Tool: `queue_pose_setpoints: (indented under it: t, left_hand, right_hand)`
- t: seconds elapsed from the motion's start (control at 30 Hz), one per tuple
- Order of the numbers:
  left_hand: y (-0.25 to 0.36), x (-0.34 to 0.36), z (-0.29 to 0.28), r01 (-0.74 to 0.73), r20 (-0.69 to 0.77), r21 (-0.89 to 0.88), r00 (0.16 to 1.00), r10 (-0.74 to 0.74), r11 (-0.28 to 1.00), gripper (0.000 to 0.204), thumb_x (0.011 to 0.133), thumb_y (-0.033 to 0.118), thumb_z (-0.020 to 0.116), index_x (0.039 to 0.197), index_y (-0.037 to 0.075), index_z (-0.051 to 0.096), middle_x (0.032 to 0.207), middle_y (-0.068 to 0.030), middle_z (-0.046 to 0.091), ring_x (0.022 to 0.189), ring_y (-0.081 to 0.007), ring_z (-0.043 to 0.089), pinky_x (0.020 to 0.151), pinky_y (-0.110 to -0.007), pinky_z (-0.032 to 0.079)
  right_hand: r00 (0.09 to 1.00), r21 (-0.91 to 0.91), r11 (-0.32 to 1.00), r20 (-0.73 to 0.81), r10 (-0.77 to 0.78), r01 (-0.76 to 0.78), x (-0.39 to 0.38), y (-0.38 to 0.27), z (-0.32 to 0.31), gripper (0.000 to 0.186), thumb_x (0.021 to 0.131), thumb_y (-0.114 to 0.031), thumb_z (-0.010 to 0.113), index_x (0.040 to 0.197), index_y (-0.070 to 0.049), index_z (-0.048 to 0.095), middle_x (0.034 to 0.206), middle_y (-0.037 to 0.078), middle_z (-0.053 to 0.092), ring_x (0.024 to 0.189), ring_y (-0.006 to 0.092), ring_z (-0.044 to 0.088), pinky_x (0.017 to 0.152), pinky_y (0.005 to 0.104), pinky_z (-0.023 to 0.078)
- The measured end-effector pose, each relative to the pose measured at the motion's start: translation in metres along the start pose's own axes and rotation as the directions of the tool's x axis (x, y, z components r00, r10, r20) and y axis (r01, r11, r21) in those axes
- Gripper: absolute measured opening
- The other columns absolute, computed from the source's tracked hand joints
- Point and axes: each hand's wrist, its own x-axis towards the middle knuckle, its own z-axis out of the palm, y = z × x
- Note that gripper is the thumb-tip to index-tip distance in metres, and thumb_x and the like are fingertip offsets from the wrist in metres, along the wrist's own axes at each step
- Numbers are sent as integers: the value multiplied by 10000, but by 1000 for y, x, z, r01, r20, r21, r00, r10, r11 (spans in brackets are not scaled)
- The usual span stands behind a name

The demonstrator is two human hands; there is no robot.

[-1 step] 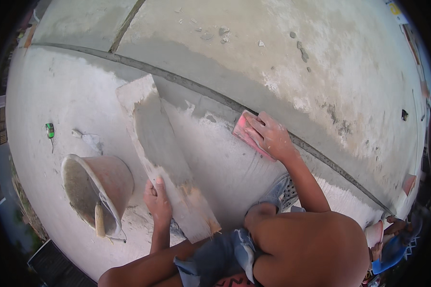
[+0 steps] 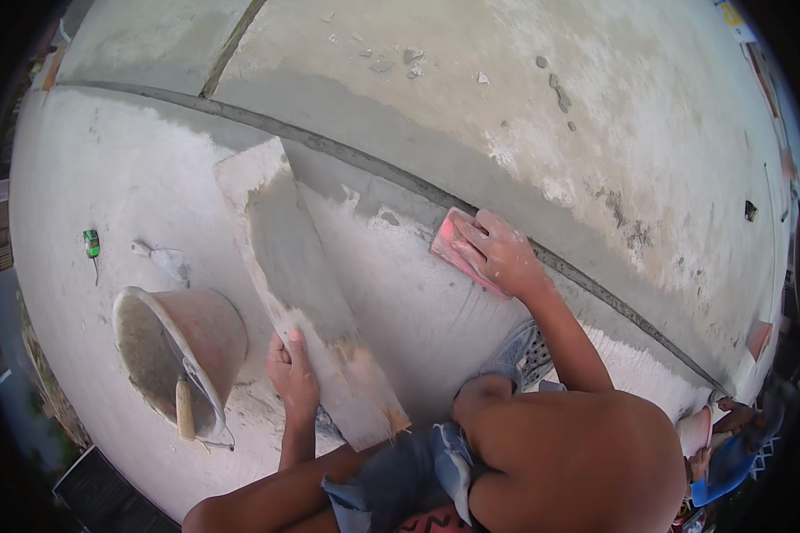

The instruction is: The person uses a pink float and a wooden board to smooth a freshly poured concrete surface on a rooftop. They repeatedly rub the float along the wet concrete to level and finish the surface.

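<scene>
My left hand (image 2: 295, 377) grips the left edge of a long, pale board (image 2: 307, 275), thumb on top. Grey wet mortar coats much of the board's upper face, and its near end reaches my thigh. To the right, my right hand (image 2: 504, 258) is closed over a flat pink block (image 2: 458, 258), perhaps a sponge or float, its fingers partly covering it. The block lies on the concrete just short of a dark, straight groove (image 2: 364, 162). Damp grey cement borders the groove on both sides.
Left of the board, a dirty bucket (image 2: 222, 333) lies tilted, a wooden-handled tool (image 2: 185, 409) at its rim. Beyond it are a small trowel (image 2: 167, 260) and a green tape measure (image 2: 92, 242). Crumbs of mortar (image 2: 412, 58) dot the far slab. Another person (image 2: 729, 453) is at the lower right.
</scene>
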Motion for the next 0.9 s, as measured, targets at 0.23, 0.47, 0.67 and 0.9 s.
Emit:
queue_pose_setpoints:
  t: [0.23, 0.47, 0.67, 0.9]
  left_hand:
    - [0, -6, 2, 13, -4, 28, 1000, -13, 1000, 384, 1108, 283, 560, 1280, -56, 613, 1100, -86, 713, 944, -98, 638, 842, -260, 512]
    - [-2, 3, 8, -19, 21, 20, 1000, 18, 1000, 391, 1109, 281, 561, 1279, -66, 613, 1101, -92, 713, 947, -104, 640, 852, -259, 509]
    - [3, 2, 8, -16, 10, -5, 1000, 16, 1000, 369, 1109, 248, 557, 1294, -67, 611, 1117, -105, 715, 959, -102, 647, 857, -257, 516]
    - [-2, -2, 4, 13, -2, -6, 1000, -13, 1000, 378, 1105, 249, 565, 1316, -63, 601, 1075, -91, 725, 901, -84, 650, 811, -238, 520]
  right_hand:
    - [985, 144, 985, 129, -117, 99, -44, -13, -6, 417, 977, -324, 679, 1356, -149, 669, 969, 57, 597, 860, 237, 658, 680, 364, 581]
    - [998, -67, 996, 21, -63, 64, -28, -3, 7, 416, 951, -282, 707, 1344, -148, 679, 994, 54, 621, 892, 209, 670, 689, 344, 580]
    - [986, 275, 961, 156, -51, 6, -47, -27, 0, 400, 987, -301, 667, 1345, -125, 666, 987, 77, 605, 875, 254, 667, 700, 398, 581]
    - [990, 135, 990, 134, -50, 32, -19, -24, 10, 399, 1014, -342, 639, 1354, -136, 659, 977, 83, 581, 863, 272, 664, 712, 428, 572]
